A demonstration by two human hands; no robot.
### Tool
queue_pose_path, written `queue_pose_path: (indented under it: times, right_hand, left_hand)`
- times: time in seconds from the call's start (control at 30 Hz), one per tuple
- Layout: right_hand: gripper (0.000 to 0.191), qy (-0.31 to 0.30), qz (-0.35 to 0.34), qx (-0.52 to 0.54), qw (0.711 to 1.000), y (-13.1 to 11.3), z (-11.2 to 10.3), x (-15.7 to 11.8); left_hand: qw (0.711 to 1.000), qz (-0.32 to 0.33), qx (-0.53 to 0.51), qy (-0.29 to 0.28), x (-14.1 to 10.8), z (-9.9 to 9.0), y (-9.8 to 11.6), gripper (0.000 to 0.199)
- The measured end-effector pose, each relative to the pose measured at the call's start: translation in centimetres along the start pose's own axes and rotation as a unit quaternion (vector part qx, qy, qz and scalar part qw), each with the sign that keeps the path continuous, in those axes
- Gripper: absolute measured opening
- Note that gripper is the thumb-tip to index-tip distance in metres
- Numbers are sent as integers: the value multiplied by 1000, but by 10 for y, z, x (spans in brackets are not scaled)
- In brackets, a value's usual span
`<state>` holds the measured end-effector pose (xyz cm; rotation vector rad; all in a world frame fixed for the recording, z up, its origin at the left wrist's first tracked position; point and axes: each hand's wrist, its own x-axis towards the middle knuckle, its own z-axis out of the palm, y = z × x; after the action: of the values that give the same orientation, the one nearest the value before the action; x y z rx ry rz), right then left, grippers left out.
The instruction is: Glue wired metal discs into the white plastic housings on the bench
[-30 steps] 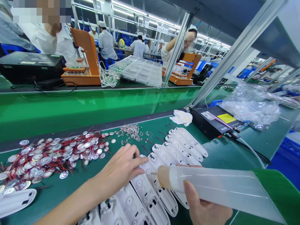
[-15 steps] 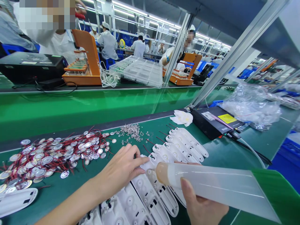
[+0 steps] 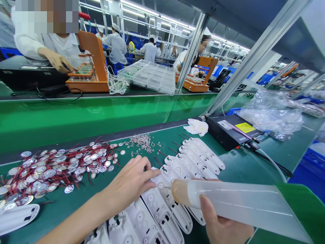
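Observation:
My right hand is wrapped around a translucent white glue bottle with a tan nozzle end and a green base. The bottle lies nearly level, its tan end pointing left over a row of white plastic casings. My left hand is closed at the top end of one white casing, thumb and forefinger pressed on it. The other fingers curl out of sight. Round recesses and dark slots show in the casings, and red wires stick out from several farther ones. The very tip of the bottle is hard to make out against the white plastic.
Left lies a heap of metal discs with red wires. Small metal parts are scattered behind my left hand. A crumpled white tissue and a black box sit farther back. Across the green divider, a co-worker's hand touches an orange fixture.
My right hand and the bottle have shifted slightly right. My left hand stays on the casing. Across the divider, the co-worker's hand has come down to the orange fixture.

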<state>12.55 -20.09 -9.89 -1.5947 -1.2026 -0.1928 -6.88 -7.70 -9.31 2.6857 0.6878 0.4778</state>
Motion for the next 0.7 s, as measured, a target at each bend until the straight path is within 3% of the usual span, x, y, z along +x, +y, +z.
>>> queue_pose_path:
  times: [0.13, 0.23, 0.37, 0.43, 0.53, 0.7]
  right_hand:
    - [31, 9, 16, 32, 999, -9, 2, 3]
    - [36, 70, 97, 77, 990, -14, 1, 11]
    - [39, 221, 231, 199, 926, -25, -3, 28]
    - [41, 240, 250, 247, 905, -32, -6, 33]
    - [37, 194, 222, 254, 921, -37, -10, 29]
    - [34, 37, 104, 152, 982, -28, -7, 1]
  left_hand:
    - [1000, -2, 0, -7, 1, 0, 1, 26]
    - [1000, -13, -2, -25, 1, -4, 3, 29]
    - [999, -29, -29, -33, -1, -15, 4, 40]
    - [997, -33, -53, -36, -5, -22, 3, 41]
    - [994, -39, -81, -59, -13, -29, 2, 41]
    - [992, -47, -82, -88, -21, -29, 2, 45]
